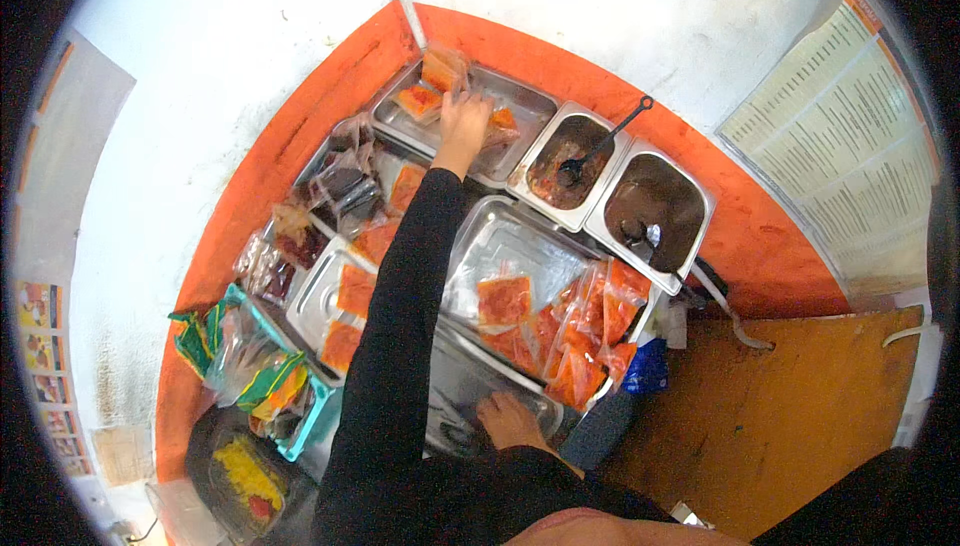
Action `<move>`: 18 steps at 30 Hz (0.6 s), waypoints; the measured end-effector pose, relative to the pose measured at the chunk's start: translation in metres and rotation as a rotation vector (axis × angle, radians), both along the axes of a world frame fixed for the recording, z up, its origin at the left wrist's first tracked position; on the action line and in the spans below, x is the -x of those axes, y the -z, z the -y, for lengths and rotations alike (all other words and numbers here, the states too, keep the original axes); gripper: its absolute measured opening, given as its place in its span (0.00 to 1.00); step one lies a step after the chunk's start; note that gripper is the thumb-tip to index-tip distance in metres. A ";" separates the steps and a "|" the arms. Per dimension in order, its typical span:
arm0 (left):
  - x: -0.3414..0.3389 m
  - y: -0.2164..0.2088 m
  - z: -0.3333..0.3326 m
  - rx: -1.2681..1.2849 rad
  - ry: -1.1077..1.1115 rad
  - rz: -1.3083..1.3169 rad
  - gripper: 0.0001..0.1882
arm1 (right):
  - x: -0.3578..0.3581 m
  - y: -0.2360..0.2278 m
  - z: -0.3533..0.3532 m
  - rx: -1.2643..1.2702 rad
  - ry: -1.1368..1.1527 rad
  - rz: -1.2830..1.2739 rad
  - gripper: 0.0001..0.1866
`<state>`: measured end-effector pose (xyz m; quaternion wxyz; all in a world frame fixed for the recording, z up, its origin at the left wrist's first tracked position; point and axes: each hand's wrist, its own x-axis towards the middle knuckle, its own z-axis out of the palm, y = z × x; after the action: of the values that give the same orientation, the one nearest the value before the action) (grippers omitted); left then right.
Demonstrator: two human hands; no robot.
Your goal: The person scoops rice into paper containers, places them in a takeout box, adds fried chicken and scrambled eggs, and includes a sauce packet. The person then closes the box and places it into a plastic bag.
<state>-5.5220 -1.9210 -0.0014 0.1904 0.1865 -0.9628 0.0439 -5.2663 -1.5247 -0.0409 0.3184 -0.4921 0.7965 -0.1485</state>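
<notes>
Orange, flat plastic packets (418, 101) at left fingers (476, 105), grip unclear, in rectangular steel tray (527, 106)

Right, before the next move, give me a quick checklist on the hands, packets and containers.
1. Left hand at the back tray: ok.
2. Left hand's grip on a packet there: cannot tell; blurred, fingers partly hidden.
3. Right hand clear of the left hand: ok, well below it.
4. Orange-red packets spread singly in the middle tray: not ok; several overlap at its right side.
5. Dark ladle in a deep container: ok, handle across the rim.
</notes>
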 end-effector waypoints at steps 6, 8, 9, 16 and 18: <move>-0.084 -0.078 -0.001 -0.428 0.046 -0.141 0.14 | -0.027 -0.047 0.008 0.069 -0.080 -0.085 0.18; -0.129 -0.108 0.002 -0.619 0.069 -0.337 0.17 | -0.041 -0.045 0.013 0.018 -0.056 -0.109 0.17; -0.153 -0.129 -0.001 -0.710 0.097 -0.436 0.18 | -0.045 -0.047 0.018 -0.001 -0.021 -0.148 0.16; -0.347 -0.183 -0.044 -1.797 -0.105 -0.758 0.19 | -0.037 -0.078 0.005 0.057 0.063 0.152 0.13; -0.396 -0.181 -0.051 -1.834 -0.181 -0.808 0.20 | -0.052 -0.084 0.006 0.026 0.017 0.119 0.16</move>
<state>-5.1261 -1.8703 0.1795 0.2815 0.3346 -0.4702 -0.7666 -5.2146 -1.5303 0.0432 0.3573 -0.4796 0.7785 -0.1904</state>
